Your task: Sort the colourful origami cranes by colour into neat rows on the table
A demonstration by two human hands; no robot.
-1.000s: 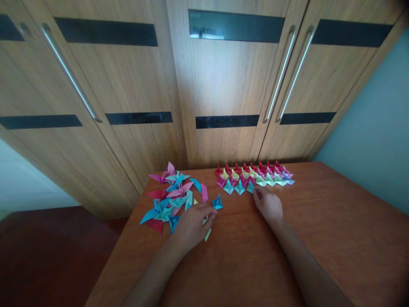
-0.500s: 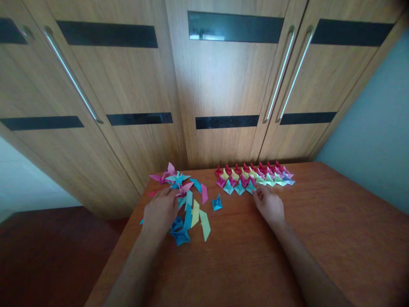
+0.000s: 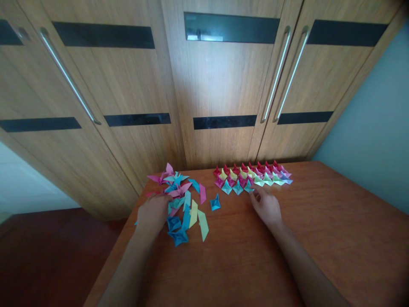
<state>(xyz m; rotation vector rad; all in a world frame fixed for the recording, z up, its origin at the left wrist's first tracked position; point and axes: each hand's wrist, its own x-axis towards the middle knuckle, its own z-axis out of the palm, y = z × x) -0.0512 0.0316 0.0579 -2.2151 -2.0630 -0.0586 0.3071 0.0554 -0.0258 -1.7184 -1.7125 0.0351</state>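
My left hand (image 3: 153,211) bends down over the left edge of a loose pile of folded paper, its fingertips hidden beneath it. Pink paper cranes (image 3: 180,190), a light-blue crane (image 3: 177,179) and teal folded pieces lie beside it. My right hand (image 3: 266,207) has its thumb and forefinger together at the right corner of a teal origami piece (image 3: 248,186), the last in the front row of a grid of pointed origami pieces (image 3: 238,180). Between the hands a single blue pointed origami piece (image 3: 215,203) stands alone on the table.
Folded strips, one yellow (image 3: 193,213), one pale green (image 3: 203,225) and one pink (image 3: 202,193), lie right of the pile. Darker blue folded pieces (image 3: 178,237) sit nearer me. The brown wooden table (image 3: 223,268) meets a wooden wardrobe (image 3: 217,89) behind.
My left hand has drawn back to the left and a little toward me, uncovering more of the teal pieces. My right hand stays by the teal piece; the view has shifted slightly.
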